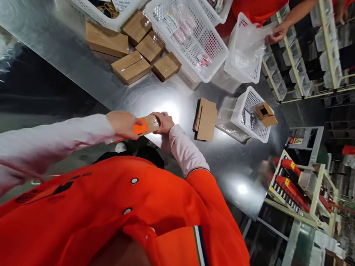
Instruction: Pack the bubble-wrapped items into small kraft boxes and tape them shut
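My left hand (pixel 122 124) is closed around an orange tape dispenser (pixel 141 126), at the near edge of the metal table. The dispenser rests against a small brown cardboard box (pixel 152 122) with a shiny surface. Wrapped over the far end of that box is my right hand (pixel 165 122), its fingers closed on it. My hands partly hide both things. Beyond them lie several closed cardboard boxes (pixel 131 67), and to the right is a stack of flat cardboard (pixel 206 120).
White baskets (pixel 215 49) with bagged items line the far side. A small basket (pixel 241 110) at the right holds an open carton (pixel 265 114). Across the table, a co-worker's hand (pixel 278 33) holds clear plastic over another basket (pixel 232 67). Shelving stands at the right.
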Available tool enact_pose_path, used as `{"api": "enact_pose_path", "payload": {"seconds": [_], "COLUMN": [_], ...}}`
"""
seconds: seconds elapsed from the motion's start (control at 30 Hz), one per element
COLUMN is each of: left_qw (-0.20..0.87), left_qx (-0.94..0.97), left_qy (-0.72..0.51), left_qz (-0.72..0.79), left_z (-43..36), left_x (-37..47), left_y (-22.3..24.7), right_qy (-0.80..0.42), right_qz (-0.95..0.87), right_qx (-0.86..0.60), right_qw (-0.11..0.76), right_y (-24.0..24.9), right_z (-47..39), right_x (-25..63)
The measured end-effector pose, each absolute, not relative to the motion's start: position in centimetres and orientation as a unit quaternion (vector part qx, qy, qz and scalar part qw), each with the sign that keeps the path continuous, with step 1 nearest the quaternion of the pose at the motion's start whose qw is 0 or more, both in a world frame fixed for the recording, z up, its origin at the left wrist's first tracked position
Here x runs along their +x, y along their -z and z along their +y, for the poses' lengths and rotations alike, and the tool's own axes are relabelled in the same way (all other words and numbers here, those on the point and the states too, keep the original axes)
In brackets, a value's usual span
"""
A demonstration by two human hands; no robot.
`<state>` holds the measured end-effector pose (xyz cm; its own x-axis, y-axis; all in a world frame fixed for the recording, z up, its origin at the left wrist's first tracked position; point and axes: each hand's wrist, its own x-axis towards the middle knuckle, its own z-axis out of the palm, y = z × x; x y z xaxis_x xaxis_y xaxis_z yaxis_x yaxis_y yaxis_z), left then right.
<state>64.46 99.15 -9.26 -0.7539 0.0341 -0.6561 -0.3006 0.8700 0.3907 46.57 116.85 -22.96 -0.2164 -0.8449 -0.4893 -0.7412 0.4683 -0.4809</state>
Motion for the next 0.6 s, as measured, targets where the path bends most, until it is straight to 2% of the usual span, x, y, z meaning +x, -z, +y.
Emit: {"api": "enact_pose_path", "payload": {"seconds": [0.13, 0.27, 0.47, 0.6], "left_qw": [0.419, 0.391, 0.35, 0.37], "left_qx": [-0.124, -0.16, -0.155, -0.19], "left_qy": [-0.192, -0.21, -0.25, -0.276], "left_qz": [0.879, 0.882, 0.889, 0.866], "left_z": [97.5, 98.1, 101.1, 102.9], "left_x": [71.8, 75.1, 73.9, 70.9], "left_y": [9.9, 12.1, 16.1, 18.0], "right_qy": [0.072, 0.082, 0.08, 0.08], "right_qz": [0.776, 0.776, 0.784, 0.797], "right_qx": [-0.506, -0.494, -0.485, -0.469], "right_qw": [0.369, 0.383, 0.38, 0.373], "right_y": [22.5, 22.3, 21.9, 21.5], "right_z": [116.9, 117.0, 117.0, 116.7], "right_x": [46.7, 46.6, 46.5, 46.9]}}
